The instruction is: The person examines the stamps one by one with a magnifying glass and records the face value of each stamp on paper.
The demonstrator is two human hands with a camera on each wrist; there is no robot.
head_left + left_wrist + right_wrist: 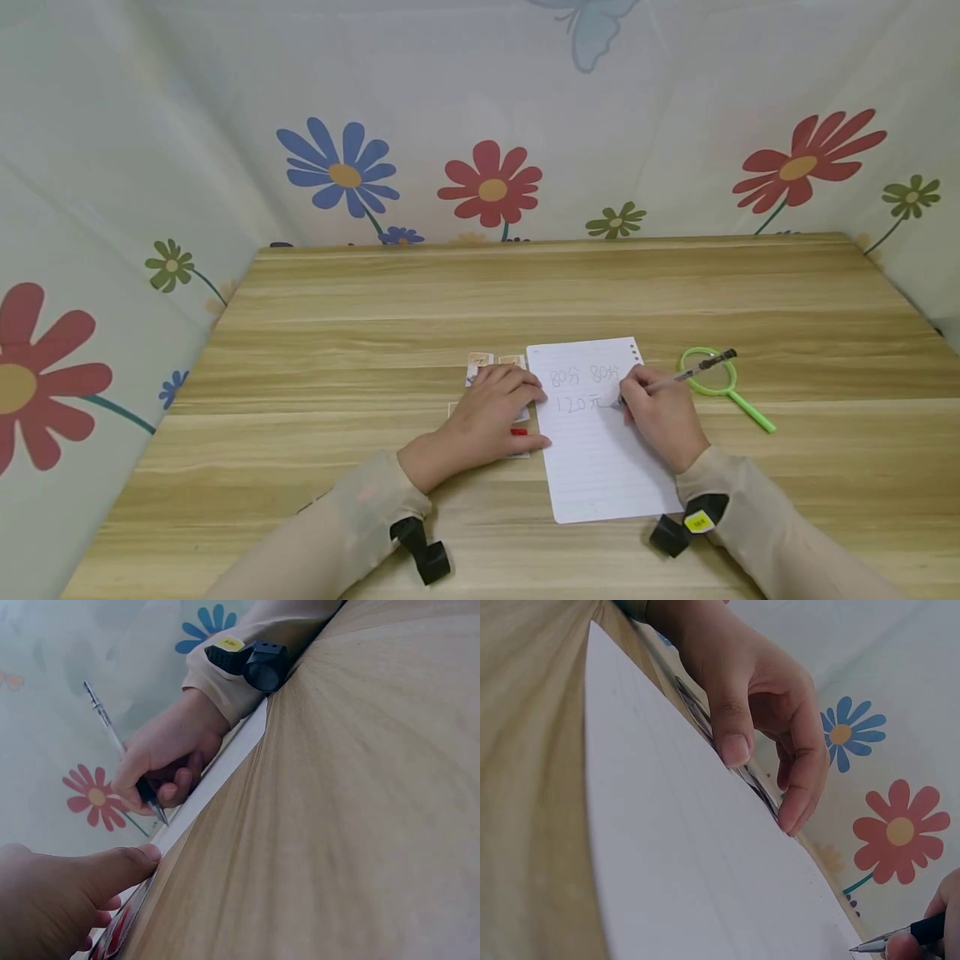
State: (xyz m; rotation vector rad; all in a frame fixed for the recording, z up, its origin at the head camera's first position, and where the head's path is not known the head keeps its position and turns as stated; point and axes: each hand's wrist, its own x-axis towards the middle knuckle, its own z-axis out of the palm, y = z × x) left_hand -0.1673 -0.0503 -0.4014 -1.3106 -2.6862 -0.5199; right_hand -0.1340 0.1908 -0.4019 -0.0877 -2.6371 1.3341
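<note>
Pen (686, 373) pinched in right grip (663, 418); left grip (495, 412) loosely spread, touching paper (600, 471).

green magnifying glass (752, 412) | on wooden table (337, 333) | flower-printed backdrop (420, 83) behind

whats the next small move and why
Probably a short stroke with the clear-barrelled pen: the right hand holds its tip just after the handwritten "120元", and the left hand rests on the left edge of the lined sheet.

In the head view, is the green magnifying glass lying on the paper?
No, the green magnifying glass lies on the table, to the right of the paper.
</note>
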